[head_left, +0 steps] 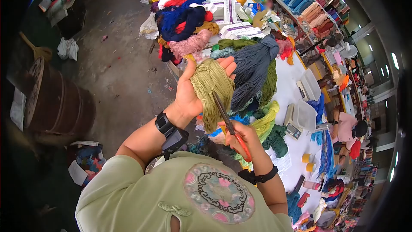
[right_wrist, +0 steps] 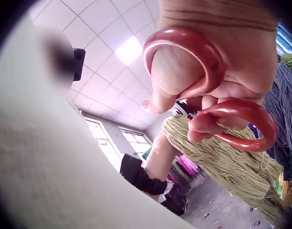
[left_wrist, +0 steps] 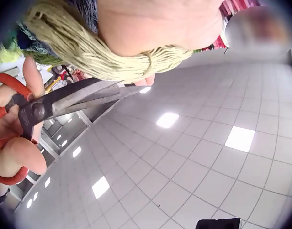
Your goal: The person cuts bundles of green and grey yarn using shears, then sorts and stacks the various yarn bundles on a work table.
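Observation:
An olive-green skein of yarn [head_left: 210,88] lies across the palm of my left hand [head_left: 184,90], which is turned up. The thumb extends to one side and the fingertips show past the far side. My right hand [head_left: 241,136] grips scissors [head_left: 224,111] with red handles [right_wrist: 208,62], thumb and fingers through the loops. Their dark blades [left_wrist: 81,98] are slightly parted and run along the skein's edge in the left wrist view. A strand is tied round the skein [left_wrist: 136,64] near the blade tips.
A slate-blue yarn bundle [head_left: 253,66] and a pile of coloured yarn [head_left: 182,19] lie on the white table [head_left: 285,75]. Scales [head_left: 294,122] and a plastic tub [head_left: 310,83] stand on the right. A rusty drum [head_left: 56,103] stands on the floor [head_left: 116,51] to the left.

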`<action>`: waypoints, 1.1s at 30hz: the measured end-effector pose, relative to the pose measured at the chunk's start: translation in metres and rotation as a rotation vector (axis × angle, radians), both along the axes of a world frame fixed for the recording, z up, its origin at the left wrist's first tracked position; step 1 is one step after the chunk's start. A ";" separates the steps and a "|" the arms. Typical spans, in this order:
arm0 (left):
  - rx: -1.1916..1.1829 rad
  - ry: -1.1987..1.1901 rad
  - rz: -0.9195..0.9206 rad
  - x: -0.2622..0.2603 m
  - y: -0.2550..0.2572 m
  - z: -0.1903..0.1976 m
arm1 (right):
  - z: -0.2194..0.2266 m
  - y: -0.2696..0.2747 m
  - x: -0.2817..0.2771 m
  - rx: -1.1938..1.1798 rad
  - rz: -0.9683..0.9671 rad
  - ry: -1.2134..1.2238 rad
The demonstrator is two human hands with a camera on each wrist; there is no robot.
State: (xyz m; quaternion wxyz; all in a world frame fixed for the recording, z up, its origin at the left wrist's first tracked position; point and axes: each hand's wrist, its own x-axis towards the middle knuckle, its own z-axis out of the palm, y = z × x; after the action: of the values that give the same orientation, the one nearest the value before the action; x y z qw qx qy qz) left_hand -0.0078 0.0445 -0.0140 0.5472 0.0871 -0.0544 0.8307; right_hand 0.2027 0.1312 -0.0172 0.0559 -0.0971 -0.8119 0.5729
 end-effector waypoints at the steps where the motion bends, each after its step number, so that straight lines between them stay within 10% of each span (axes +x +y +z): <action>1: 0.006 -0.010 -0.013 0.000 -0.001 0.000 | 0.002 -0.001 0.000 -0.019 -0.006 -0.030; 22: -0.043 0.042 -0.184 0.015 -0.006 -0.006 | 0.019 -0.011 0.002 -0.226 -0.163 0.117; 28: -0.162 0.179 -0.330 0.026 -0.008 -0.010 | 0.044 0.009 -0.029 0.289 -0.326 0.551; 33: -0.060 0.109 -0.437 0.029 -0.002 -0.031 | 0.056 0.020 -0.033 0.650 -0.131 0.271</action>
State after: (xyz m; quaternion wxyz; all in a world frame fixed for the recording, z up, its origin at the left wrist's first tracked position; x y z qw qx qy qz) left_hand 0.0211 0.0420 -0.0452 0.7188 0.1018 -0.0176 0.6875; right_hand 0.1693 0.1517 0.0390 0.2278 -0.0493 -0.9290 0.2875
